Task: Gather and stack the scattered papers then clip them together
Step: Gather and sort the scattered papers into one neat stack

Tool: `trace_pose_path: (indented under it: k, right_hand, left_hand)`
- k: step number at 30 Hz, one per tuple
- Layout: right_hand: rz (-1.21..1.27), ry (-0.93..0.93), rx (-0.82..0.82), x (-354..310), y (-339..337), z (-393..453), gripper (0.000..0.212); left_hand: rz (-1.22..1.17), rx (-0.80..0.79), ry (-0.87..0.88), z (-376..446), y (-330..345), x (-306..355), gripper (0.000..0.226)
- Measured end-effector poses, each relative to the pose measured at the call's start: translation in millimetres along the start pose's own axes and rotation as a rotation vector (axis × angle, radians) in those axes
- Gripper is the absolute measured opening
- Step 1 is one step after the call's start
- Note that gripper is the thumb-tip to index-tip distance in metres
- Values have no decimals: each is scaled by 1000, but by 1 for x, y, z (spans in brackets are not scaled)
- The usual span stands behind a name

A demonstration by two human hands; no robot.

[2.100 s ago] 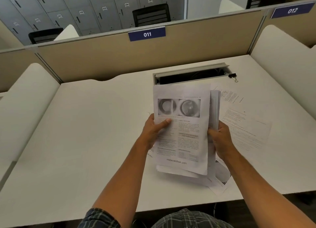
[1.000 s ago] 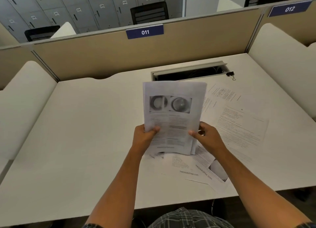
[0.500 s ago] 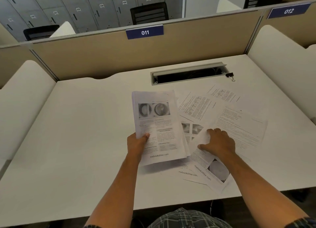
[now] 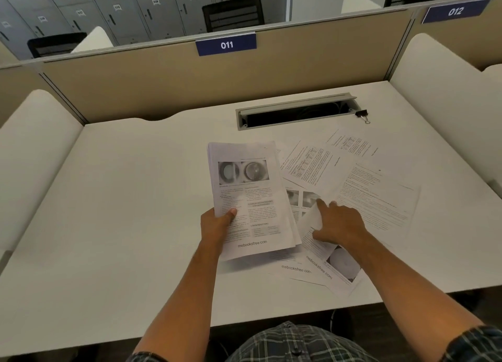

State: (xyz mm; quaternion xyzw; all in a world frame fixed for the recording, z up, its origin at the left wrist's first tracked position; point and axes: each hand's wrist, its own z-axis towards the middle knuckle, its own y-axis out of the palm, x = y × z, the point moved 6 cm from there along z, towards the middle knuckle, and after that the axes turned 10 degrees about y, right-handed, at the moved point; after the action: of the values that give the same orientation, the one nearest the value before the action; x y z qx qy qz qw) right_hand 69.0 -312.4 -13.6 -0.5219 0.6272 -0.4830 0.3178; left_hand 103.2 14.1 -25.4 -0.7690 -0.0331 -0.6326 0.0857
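Head view: cable tray [image 4: 296,115] open, dark inside.

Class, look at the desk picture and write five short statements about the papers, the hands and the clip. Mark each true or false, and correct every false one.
1. The left hand holds a stack of papers with its thumb on the top sheet. True.
2. The binder clip is already fastened on the stack. False: it lies on the desk by the right end of the cable slot.
3. The right hand rests on loose sheets on the desk. True.
4. The divider sign straight ahead reads 015. False: it reads 011.
5. All sheets have been gathered. False: several lie spread to the right of the stack.
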Motion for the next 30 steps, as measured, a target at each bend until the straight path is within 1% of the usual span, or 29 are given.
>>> trace_pose_path:
  k: [4, 7, 11, 16, 19, 23, 26, 27, 30]
  right_hand:
    - [-64, -64, 31, 1, 6, 5, 93]
    - [-94, -110, 32, 1, 9, 9, 89]
    - [-51, -111, 41, -1, 10, 13, 88]
    - [-158, -112, 42, -3, 25, 15, 88]
    - [-147, -114, 25, 2, 27, 17, 91]
    - [-137, -148, -45, 6, 27, 14, 73]
    - [-135, -173, -50, 8, 19, 14, 63]
    - [-131, -184, -42, 8, 16, 14, 63]
    - [-99, -194, -11, 9, 13, 11, 78]
  left_hand:
    - [4, -3, -13, -2, 2, -2, 15]
    - [-2, -7, -17, -3, 4, -4, 16]
    - [5, -6, -25, -4, 7, -2, 19]
    - [2, -8, -19, -6, 8, 1, 19]
    - [8, -3, -29, -7, 7, 2, 21]
    - [18, 1, -36, -7, 4, 0, 24]
    - [14, -5, -37, -8, 5, -3, 26]
    - [11, -6, -39, -8, 6, -4, 27]
    - [22, -6, -43, -7, 7, -5, 29]
